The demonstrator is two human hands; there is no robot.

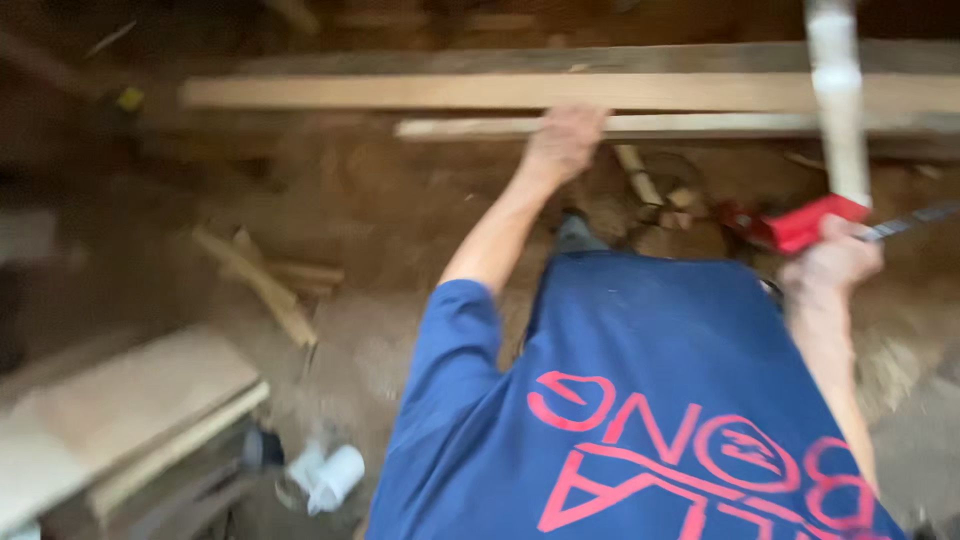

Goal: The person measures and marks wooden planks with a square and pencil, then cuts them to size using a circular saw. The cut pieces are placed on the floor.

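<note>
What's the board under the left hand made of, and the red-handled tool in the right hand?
Board: looks like bare, unfinished wood, pale tan and matt. Tool: its red handle seems plastic or painted; the dark blade is probably metal, though blur leaves it uncertain.

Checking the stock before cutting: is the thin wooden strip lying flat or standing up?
Lying flat: the thin wooden strip runs level across the view, with the left hand resting on it.

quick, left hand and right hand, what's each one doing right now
Left hand: on the thin wooden strip, fingers curled on it; blur hides how firm the grip is.
Right hand: closed on the red-handled tool.
</note>
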